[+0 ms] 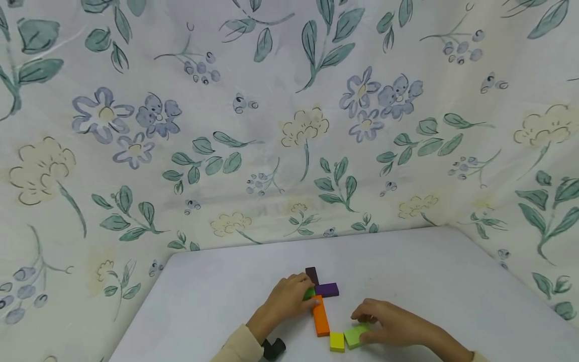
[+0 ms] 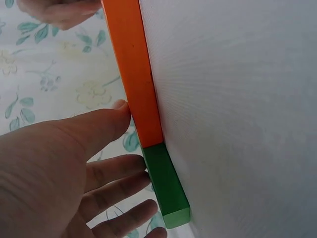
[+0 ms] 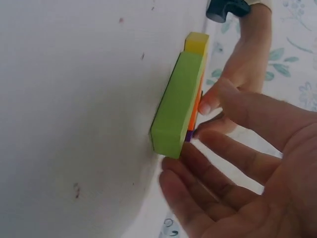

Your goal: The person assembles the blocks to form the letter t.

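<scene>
In the head view, my left hand (image 1: 287, 297) lies over the left part of a row of blocks. Its thumb tip is at the side of the orange block (image 2: 136, 74), and its loosely spread fingers touch the green block (image 2: 166, 181) joined end to end with it. My right hand (image 1: 395, 324) is beside the light green block (image 1: 355, 336), thumb and fingers loosely bent around its outer end without gripping. A yellow block (image 1: 336, 342) sits between the light green and orange ones. Past the left fingers lie a purple block (image 1: 327, 290) and a dark brown block (image 1: 311, 275).
The blocks lie flat on a white table (image 1: 217, 286). A floral cloth (image 1: 271, 166) hangs behind and beside it. At my left wrist is a black wrist device (image 1: 274, 349).
</scene>
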Available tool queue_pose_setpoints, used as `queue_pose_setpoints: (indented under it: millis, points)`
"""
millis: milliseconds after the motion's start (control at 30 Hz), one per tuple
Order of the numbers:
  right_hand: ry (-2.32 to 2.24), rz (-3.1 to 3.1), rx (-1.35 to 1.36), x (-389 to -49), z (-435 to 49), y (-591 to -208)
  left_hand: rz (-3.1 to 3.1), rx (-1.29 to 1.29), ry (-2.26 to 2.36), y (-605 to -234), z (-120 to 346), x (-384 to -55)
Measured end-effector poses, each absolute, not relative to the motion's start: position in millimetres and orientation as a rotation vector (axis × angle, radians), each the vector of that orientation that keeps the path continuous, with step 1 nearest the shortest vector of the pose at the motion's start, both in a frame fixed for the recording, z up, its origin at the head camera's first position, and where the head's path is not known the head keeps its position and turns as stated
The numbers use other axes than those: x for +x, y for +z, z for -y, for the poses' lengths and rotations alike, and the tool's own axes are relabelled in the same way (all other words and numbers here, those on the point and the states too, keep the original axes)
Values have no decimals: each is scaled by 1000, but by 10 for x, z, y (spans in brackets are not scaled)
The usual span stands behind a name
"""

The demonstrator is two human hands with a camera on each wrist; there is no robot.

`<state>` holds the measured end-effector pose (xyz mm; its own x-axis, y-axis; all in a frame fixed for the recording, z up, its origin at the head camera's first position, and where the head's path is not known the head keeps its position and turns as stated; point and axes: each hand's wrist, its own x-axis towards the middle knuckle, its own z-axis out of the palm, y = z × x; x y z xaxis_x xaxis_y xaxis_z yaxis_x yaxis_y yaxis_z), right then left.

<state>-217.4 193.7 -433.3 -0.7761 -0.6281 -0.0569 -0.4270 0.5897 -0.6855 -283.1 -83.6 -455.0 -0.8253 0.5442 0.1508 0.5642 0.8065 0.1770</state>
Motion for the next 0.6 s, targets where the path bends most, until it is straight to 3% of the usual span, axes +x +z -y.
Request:
queue_pose_setpoints:
  millis: [300, 600]
  points:
    - [-948, -2628, -950, -2370, -1980, -4227, 2915, -840, -407, -4548, 988, -2907]
    - [-851, -2834, -923, -2665, -2214, -4150, 2855, -740, -345, -4378, 1449, -3012]
